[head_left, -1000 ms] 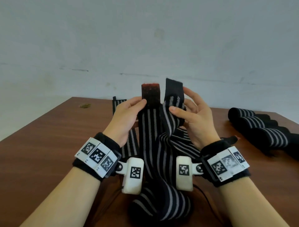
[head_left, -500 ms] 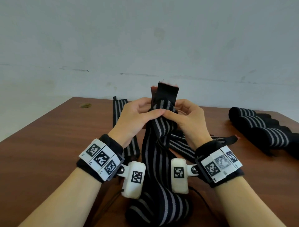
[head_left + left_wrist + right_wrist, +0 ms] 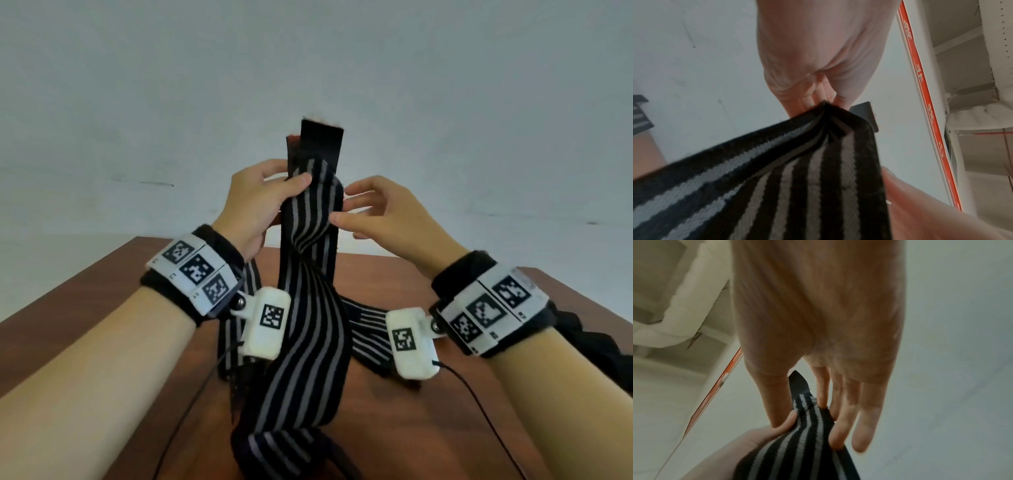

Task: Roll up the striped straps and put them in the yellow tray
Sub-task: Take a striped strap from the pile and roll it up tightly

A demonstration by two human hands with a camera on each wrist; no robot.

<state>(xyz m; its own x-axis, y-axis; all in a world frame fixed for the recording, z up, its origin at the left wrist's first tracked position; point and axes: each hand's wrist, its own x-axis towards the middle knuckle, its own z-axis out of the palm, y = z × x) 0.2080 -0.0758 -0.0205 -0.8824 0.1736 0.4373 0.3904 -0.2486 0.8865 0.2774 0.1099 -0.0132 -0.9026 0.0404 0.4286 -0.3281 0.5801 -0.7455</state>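
A long black strap with grey stripes (image 3: 308, 342) hangs twisted from my raised hands down to the table's front edge. My left hand (image 3: 294, 178) grips it near the top, where two plain black ends (image 3: 322, 144) stick up together. In the left wrist view the strap (image 3: 818, 186) bunches into that grip. My right hand (image 3: 342, 205) holds the strap's right edge, thumb in front and nearly straight fingers behind. The right wrist view shows the strap (image 3: 807, 443) lying between thumb and fingers. No yellow tray is in view.
Other striped straps lie flat on the brown wooden table (image 3: 428, 394): one behind my left wrist (image 3: 255, 277), one under my right wrist (image 3: 370, 329). Dark strap shapes (image 3: 589, 339) sit at the right edge. A pale wall stands behind the table.
Both hands have lifted the strap higher, with the black ends brought together. The right hand has gone from a tight grip to a looser hold with straighter fingers at the strap's edge.
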